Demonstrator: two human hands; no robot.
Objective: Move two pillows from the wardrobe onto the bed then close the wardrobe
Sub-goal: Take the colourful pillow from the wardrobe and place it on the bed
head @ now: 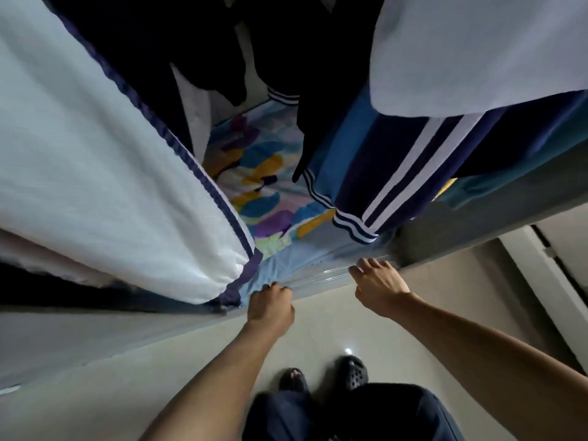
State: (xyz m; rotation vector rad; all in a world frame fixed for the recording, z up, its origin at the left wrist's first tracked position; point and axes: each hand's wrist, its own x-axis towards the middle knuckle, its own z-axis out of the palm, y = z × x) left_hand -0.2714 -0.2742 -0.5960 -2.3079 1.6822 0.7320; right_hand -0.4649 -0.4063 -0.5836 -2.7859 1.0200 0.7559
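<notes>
I look down into the open wardrobe (471,218). On its floor, under the hanging clothes, lies a soft pillow (261,192) with a colourful flower print and a light blue front edge. Shiny clear plastic seems to cover its front. My left hand (270,305) is at that front edge, fingers curled into the light blue fabric. My right hand (377,286) rests further right on the glossy front edge, fingers spread, holding nothing. Clothes hide most of the pillow. I cannot make out a second pillow.
A white garment with dark blue trim (105,173) hangs at the left, and a blue striped jacket (391,173) and pale cloth (477,52) hang at the right. Dark clothes hang behind. My feet in black clogs (353,372) stand on the beige floor.
</notes>
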